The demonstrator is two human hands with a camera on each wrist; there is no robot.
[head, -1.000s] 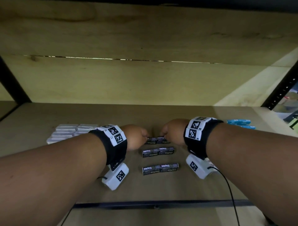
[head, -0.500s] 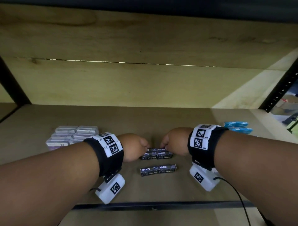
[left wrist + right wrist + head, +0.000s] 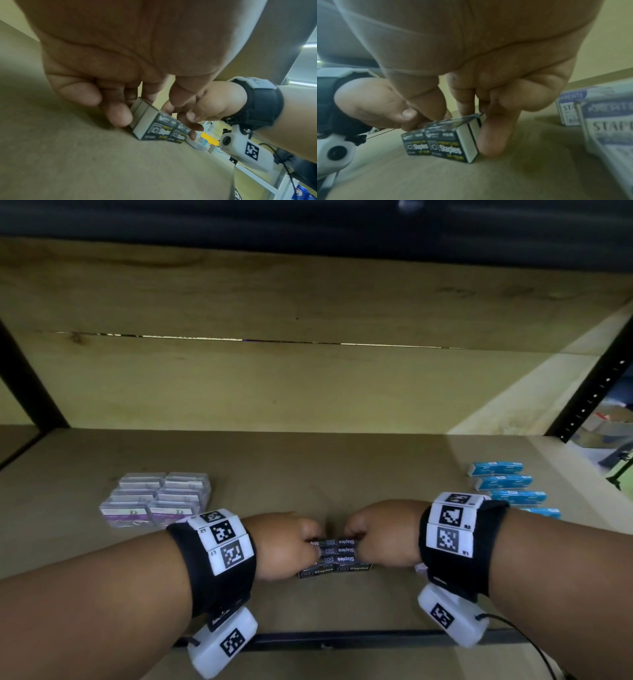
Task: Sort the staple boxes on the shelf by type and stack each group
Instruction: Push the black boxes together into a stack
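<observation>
Left hand (image 3: 291, 546) and right hand (image 3: 383, 537) each pinch an end of the black cardboard staple boxes (image 3: 337, 549), squeezing inward to square the stack.

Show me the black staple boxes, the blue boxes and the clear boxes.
black staple boxes (image 3: 337, 550): head view, printed top.
blue boxes (image 3: 503, 482): head view, second box's top.
clear boxes (image 3: 161, 498): head view, group's middle.
</observation>
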